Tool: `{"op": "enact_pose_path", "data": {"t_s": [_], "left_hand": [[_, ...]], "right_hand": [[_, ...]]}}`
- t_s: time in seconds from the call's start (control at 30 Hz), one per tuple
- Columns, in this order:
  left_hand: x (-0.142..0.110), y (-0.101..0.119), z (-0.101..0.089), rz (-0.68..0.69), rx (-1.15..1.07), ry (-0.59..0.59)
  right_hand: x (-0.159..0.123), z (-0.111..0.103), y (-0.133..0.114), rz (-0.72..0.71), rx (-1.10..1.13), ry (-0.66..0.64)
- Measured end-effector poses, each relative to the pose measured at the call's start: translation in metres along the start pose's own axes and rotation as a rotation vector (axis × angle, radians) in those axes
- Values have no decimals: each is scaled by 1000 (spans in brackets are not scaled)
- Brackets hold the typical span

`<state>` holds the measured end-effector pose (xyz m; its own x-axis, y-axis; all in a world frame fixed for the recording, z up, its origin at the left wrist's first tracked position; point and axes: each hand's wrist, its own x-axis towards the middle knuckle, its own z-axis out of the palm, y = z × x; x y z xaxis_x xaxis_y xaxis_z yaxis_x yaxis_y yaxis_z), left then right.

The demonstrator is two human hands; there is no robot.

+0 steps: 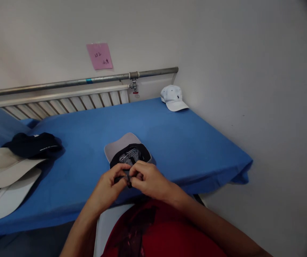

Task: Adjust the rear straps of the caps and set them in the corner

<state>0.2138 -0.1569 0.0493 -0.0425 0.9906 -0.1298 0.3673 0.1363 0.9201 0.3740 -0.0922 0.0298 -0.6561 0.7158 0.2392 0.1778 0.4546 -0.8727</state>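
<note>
gray cap: left hand, right hand pinching dark strap, fingertips closed.

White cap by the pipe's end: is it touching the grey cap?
Apart: the head view shows blue cloth between the white cap and the grey cap.

Matt cloth up front, bare and painted metal behind.
The grey baseball cap has a smooth, matt fabric brim and a darker cloth lining with pale print; the white baseball cap is matt cloth too, its small dark logo looking stitched. The navy cap is dull fabric, while the 2 pale brims look smooth and firm under cloth. The blue worktop cloth is matt and lightly creased. The pipe is dull grey metal, the radiator looks like painted metal, the pink note is flat paper, and the wall is smooth and matt.
</note>
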Motion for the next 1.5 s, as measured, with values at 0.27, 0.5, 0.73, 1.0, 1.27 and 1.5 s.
{"op": "enact_pose_path", "data": {"t_s": [0.27,0.5,0.73,1.0,1.27,1.5], "left_hand": [[0,0,2,18,17,29],[0,-1,-2,5,0,44],[0,-10,-8,-25,-243,-40],[-2,-10,-4,54,-173,-34],[-5,-3,0,181,135,83],[-3,-3,1,222,236,112]], "right_hand": [[4,1,7,167,94,-63],[5,0,7,59,38,16],[8,0,15,266,842,-22],[7,4,15,248,1093,-25],[7,5,12,254,1158,13],[6,6,11,212,1090,48]]}}
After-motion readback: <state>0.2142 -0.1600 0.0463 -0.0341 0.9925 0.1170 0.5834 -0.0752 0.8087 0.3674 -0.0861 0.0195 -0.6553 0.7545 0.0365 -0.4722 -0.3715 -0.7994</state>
